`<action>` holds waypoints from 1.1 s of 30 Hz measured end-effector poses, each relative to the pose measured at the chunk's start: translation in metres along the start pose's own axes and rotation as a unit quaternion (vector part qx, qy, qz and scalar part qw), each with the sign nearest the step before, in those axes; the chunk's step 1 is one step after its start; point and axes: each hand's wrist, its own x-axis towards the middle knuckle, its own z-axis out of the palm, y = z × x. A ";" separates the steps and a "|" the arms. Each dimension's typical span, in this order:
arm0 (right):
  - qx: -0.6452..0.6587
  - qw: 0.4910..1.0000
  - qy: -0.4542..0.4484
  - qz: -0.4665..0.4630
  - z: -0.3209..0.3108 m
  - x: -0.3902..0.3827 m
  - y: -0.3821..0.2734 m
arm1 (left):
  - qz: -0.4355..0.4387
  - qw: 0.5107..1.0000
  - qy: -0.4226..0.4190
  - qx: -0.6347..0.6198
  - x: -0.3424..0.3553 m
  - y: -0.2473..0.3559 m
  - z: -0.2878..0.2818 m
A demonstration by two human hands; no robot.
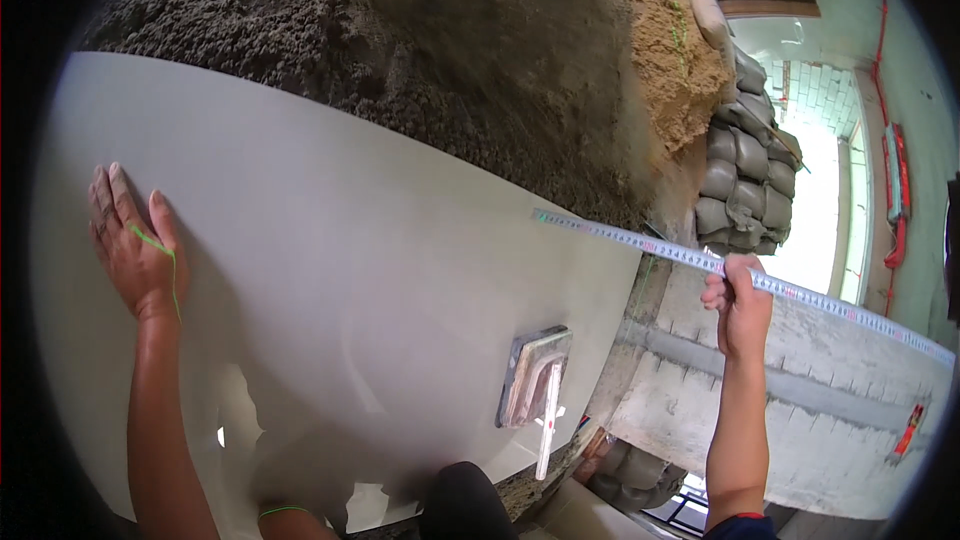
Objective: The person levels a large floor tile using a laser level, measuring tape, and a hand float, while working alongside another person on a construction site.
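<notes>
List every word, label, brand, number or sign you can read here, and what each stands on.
Measuring tape in the right hand: a row of black digits, with red ones at intervals; I won't copy them out.
Float on the large tile: a small red mark on its handle, too small to read.
Stacked grey sacks: no lettering I can make out.
</notes>
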 end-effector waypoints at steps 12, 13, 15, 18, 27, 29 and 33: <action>-0.027 0.999 0.023 0.007 0.012 0.012 -0.003 | 0.028 0.993 0.002 -0.113 0.019 0.016 -0.018; -0.024 0.999 0.023 0.005 0.015 0.010 -0.004 | 0.025 0.993 0.000 -0.116 0.020 0.017 -0.020; -0.030 0.999 0.025 0.004 0.017 0.006 -0.003 | 0.027 0.993 -0.003 -0.118 0.020 0.020 -0.021; -0.033 0.999 0.033 0.002 0.019 0.004 -0.003 | 0.030 0.993 -0.010 -0.114 0.019 0.021 -0.022; -0.047 0.998 0.044 -0.006 0.022 -0.007 -0.008 | 0.042 0.995 0.001 -0.095 0.019 0.007 -0.022; -0.040 0.998 0.046 0.007 0.012 -0.008 -0.002 | 0.057 0.993 0.005 -0.100 0.021 0.012 -0.019; -0.038 0.997 0.040 0.054 -0.037 -0.032 0.009 | 0.065 0.992 0.023 -0.108 0.012 0.000 0.010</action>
